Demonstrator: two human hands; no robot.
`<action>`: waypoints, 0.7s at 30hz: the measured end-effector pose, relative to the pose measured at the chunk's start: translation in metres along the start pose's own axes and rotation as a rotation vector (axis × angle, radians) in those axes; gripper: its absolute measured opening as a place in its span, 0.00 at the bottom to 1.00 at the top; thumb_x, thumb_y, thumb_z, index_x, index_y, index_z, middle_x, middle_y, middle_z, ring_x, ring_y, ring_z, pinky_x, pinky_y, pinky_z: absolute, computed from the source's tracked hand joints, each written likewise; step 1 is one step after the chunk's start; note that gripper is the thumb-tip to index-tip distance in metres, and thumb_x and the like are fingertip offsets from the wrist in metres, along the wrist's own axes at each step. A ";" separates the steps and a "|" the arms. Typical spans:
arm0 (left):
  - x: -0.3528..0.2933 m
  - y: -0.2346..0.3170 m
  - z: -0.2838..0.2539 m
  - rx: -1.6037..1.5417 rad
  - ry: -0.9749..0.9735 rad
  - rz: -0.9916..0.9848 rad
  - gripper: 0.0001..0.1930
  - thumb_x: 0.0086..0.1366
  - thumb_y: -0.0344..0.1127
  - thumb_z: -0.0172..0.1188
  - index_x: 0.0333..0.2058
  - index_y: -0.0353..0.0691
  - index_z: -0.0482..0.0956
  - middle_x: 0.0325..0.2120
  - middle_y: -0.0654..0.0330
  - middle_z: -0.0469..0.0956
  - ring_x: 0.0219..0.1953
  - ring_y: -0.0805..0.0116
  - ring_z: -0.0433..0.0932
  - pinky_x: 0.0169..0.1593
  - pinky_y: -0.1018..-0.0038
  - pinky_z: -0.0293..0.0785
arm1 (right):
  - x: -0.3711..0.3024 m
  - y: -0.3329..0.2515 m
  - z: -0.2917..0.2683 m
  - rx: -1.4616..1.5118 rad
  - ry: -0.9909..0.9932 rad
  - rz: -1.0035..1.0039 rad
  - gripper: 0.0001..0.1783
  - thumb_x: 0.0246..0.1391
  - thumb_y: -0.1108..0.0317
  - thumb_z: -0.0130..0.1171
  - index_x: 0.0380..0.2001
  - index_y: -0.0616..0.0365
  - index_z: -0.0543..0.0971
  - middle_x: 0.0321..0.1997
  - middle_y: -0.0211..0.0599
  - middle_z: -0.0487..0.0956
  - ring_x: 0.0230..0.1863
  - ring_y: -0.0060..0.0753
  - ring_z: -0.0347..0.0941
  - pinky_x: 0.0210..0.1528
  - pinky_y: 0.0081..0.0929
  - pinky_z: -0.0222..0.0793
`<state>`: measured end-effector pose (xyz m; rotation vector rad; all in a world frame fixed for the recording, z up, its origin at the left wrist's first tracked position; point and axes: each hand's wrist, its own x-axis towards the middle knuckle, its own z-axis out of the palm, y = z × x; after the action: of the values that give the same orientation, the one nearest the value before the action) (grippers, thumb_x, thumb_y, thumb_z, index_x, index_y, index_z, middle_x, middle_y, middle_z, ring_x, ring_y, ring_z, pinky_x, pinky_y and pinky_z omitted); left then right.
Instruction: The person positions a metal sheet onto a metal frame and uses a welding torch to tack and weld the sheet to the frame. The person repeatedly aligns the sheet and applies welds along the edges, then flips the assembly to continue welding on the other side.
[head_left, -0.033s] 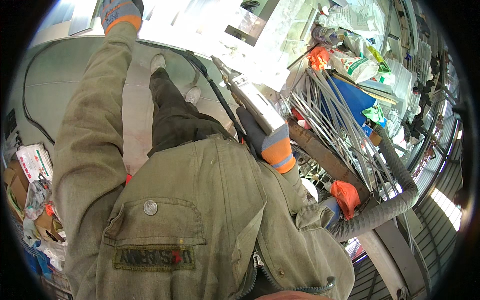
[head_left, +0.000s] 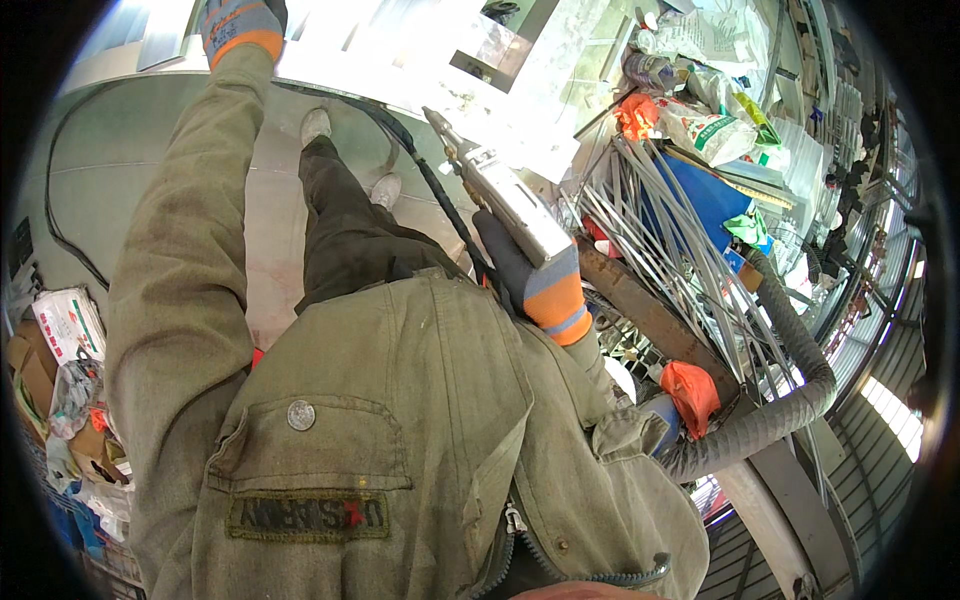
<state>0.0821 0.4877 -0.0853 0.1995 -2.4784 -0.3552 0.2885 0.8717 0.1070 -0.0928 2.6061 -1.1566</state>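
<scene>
My right hand [head_left: 545, 285], in a dark glove with an orange and grey cuff, is closed round the body of a silver welding gun [head_left: 510, 200]. Its tapered nozzle points up and left, over the near edge of a brightly lit white work table [head_left: 400, 65]. A black cable [head_left: 430, 175] passes beside the gun, from the table edge down toward my right hand. Far forward at the upper left, my left hand [head_left: 240, 30] is over the table in a grey glove with an orange cuff. Its fingers run out of the picture, and what they touch is hidden.
Thin metal strips [head_left: 680, 240] lie bundled to the right, by a rusty beam [head_left: 650, 305] and a blue panel [head_left: 695, 205]. A grey corrugated hose [head_left: 810, 400] curves past an orange-red plastic bag [head_left: 690, 395]. Bags and cardboard [head_left: 35, 365] sit at the left; another cable [head_left: 55, 215] crosses the floor.
</scene>
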 end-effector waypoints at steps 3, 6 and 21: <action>-0.002 -0.004 0.006 0.007 0.031 0.014 0.10 0.71 0.32 0.63 0.47 0.37 0.85 0.51 0.45 0.82 0.56 0.37 0.78 0.61 0.46 0.73 | 0.016 -0.006 -0.001 -0.029 0.001 -0.058 0.21 0.65 0.64 0.75 0.57 0.60 0.85 0.46 0.46 0.90 0.42 0.43 0.90 0.42 0.36 0.83; -0.004 -0.009 0.012 0.011 0.041 0.012 0.11 0.70 0.33 0.65 0.48 0.38 0.86 0.52 0.45 0.82 0.57 0.38 0.78 0.62 0.46 0.73 | 0.029 -0.012 0.005 -0.023 0.039 -0.069 0.19 0.65 0.63 0.74 0.56 0.59 0.86 0.46 0.47 0.90 0.42 0.45 0.90 0.44 0.36 0.84; -0.006 -0.008 0.011 0.007 0.024 -0.014 0.12 0.72 0.34 0.63 0.49 0.37 0.85 0.53 0.45 0.83 0.61 0.39 0.77 0.68 0.46 0.70 | 0.052 -0.014 0.011 -0.091 -0.029 -0.057 0.19 0.68 0.59 0.73 0.55 0.59 0.88 0.44 0.46 0.91 0.40 0.41 0.91 0.42 0.35 0.85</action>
<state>0.0803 0.4839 -0.0998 0.2225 -2.4555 -0.3480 0.2407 0.8456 0.0980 -0.2026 2.6462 -1.0475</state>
